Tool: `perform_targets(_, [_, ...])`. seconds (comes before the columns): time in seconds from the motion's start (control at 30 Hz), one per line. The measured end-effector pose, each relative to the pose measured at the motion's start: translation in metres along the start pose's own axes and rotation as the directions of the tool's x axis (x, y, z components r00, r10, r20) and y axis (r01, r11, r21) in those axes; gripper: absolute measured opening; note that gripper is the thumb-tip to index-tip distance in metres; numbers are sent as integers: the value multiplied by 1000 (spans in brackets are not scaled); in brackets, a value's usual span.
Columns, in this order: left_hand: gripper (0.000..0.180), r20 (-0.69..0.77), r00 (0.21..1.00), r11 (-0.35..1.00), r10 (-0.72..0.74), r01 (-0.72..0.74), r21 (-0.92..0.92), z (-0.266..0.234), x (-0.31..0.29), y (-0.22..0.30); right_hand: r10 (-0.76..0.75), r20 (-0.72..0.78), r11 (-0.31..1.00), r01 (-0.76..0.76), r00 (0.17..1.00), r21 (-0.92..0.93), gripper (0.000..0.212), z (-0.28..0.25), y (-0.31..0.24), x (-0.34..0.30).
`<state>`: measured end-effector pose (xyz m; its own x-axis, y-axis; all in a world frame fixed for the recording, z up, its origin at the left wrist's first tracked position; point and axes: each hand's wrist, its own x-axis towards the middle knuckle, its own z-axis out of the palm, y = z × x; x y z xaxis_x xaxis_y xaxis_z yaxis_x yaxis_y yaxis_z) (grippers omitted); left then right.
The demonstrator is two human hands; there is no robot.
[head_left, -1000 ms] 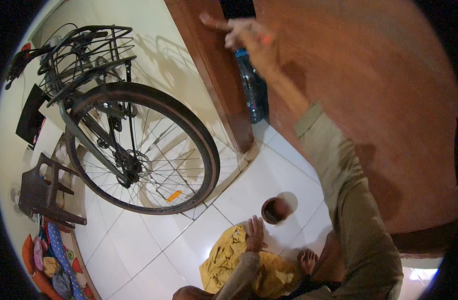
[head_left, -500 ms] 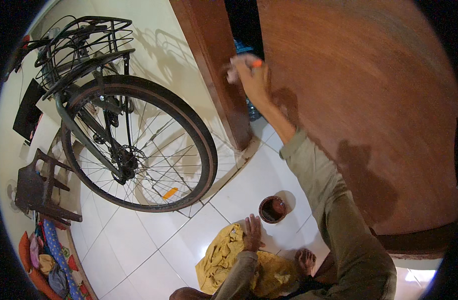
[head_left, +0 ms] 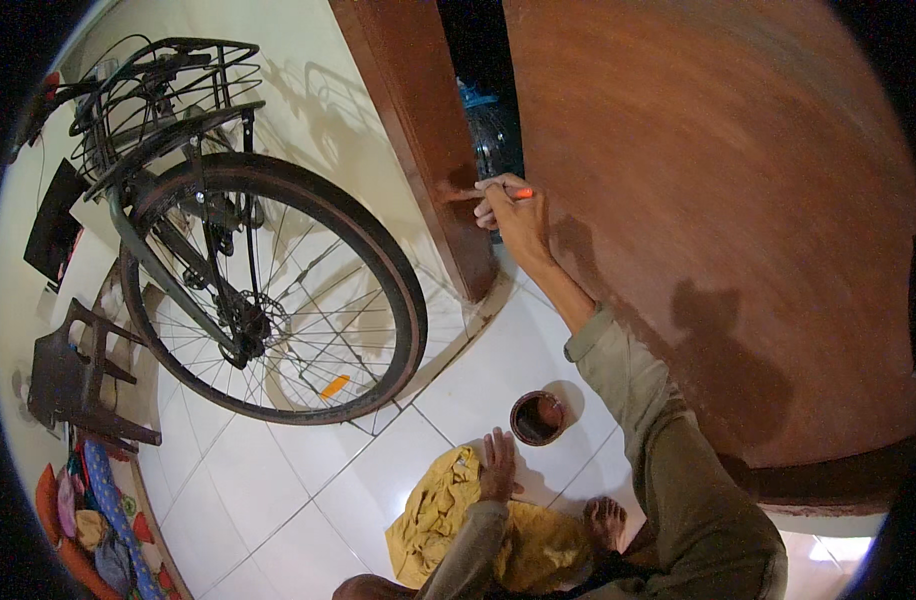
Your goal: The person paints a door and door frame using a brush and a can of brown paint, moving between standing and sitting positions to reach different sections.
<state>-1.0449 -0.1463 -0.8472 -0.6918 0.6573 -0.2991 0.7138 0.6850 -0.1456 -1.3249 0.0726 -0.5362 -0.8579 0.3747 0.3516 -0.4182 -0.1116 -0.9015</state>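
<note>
My right hand (head_left: 518, 215) is closed around a slim paintbrush (head_left: 524, 193) whose orange handle end sticks out past the fingers. The brush's other end points left and meets the reddish-brown door frame (head_left: 418, 130); the bristles are hard to make out. My left hand (head_left: 497, 466) is open, fingers stretched out over the white tiles, with a crumpled yellow cloth (head_left: 433, 510) beside and under its wrist. Just right of the left fingertips stands a small round pot (head_left: 537, 418) with dark brown liquid inside.
A bicycle (head_left: 268, 300) with a front basket leans along the wall at left. To the right stands a large brown door (head_left: 708, 200), partly open, with a blue-capped clear bottle (head_left: 488, 130) behind the gap. A dark chair (head_left: 78, 375) and piled fabrics (head_left: 108, 520) are far left.
My right hand with the paintbrush has moved down along the door frame. The left hand stays by the yellow cloth, and the whole view has shifted slightly.
</note>
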Motion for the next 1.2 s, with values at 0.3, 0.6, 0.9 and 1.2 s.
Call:
perform_targets(0.3, [144, -23, 1000, 995, -18, 20, 100, -6, -5, 2, -458, -101, 815, 463, 883, 349, 26, 19, -96, 96])
perform_targets(0.6, [139, 12, 1000, 948, -22, 17, 318, -31, -7, 4, -122, -49, 868, 82, 991, -490, 31, -55, 23, 67])
perform_targets(0.9, [145, 20, 997, 996, -73, 74, -43, -4, -2, 0, 470, 391, 785, -172, 791, -595, 21, -104, -87, -78])
perform_targets(1.2, [151, 3, 996, 980, -87, 86, -177, 7, 1, 1, 613, 530, 539, 181, 586, -823, 23, -123, 2, -215])
